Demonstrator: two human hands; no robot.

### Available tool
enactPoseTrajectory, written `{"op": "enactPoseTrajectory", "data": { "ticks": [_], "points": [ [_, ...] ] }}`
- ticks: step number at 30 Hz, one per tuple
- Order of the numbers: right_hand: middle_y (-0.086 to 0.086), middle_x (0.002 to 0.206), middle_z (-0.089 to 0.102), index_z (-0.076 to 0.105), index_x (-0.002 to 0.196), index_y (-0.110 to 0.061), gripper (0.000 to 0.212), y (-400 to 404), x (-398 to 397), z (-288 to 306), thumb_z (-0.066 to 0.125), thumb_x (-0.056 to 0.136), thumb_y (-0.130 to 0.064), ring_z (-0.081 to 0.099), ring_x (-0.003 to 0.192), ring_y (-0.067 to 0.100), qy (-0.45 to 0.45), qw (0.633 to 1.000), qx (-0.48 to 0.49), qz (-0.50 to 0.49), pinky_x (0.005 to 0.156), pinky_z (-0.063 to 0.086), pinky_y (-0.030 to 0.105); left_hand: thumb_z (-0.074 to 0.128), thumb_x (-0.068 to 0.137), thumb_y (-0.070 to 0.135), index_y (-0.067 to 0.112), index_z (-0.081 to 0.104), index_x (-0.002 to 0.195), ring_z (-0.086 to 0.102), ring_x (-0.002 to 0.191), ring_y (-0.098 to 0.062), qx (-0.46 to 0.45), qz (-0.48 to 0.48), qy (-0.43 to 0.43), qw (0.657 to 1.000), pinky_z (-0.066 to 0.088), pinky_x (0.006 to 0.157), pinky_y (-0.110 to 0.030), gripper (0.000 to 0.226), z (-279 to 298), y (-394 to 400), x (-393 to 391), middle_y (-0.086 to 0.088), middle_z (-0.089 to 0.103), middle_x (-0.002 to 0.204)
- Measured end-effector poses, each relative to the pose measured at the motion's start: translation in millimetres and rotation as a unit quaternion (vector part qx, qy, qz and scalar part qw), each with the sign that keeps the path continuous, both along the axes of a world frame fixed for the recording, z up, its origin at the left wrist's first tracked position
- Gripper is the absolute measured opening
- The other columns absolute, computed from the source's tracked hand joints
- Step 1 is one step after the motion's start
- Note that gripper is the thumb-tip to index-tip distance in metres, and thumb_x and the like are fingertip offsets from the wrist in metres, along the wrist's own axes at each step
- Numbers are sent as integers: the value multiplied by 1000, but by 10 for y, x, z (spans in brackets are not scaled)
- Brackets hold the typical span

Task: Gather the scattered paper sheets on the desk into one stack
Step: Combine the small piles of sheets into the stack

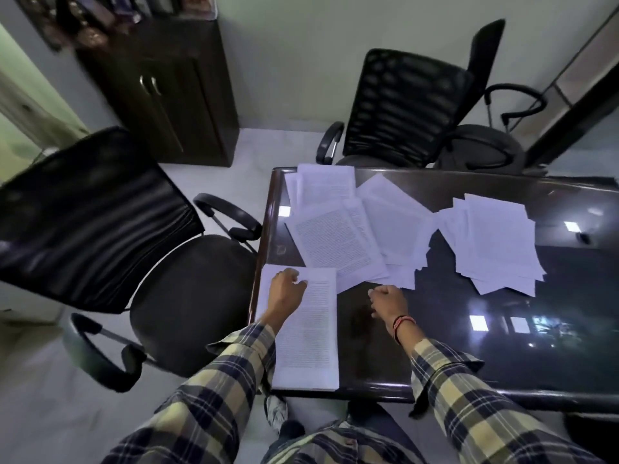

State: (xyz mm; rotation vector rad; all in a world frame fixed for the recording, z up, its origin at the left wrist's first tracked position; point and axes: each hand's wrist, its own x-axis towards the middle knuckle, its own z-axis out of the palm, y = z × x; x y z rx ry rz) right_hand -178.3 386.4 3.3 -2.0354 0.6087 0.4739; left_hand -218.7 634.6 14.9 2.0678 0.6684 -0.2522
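Left hand [285, 289] rests on squared stack [306, 329] at near desk [469, 346] corner, fingers curled, grip unclear. Right hand [388, 304] fisted, empty. Loose sheets [338, 239] just beyond fingers, second pile [495, 239] farther right. Best: pin stack, sweep nearest sheets in, square edges.

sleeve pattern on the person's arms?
Plaid: dark navy and tan checks on both sleeves, clearest in the head view, the only one.

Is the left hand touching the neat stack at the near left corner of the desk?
Touching. The head view shows the left hand lying on the top end of the stack, fingers curled onto the top sheet, with no gap visible between them.
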Motion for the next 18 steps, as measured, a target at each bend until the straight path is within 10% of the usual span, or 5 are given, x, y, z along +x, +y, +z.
{"op": "enactPoseTrajectory", "data": {
  "ticks": [18],
  "points": [
    [10,85,72,68,88,-13,9,-1826,1603,-247,66,86,-22,68,71,29,18,989,-13,143,71,62,47,67,96,28,8,67,113,59,104,-25,29,34,81,996,37,82,-28,27,2,-2084,1167,-4,62,107]
  ]
}}
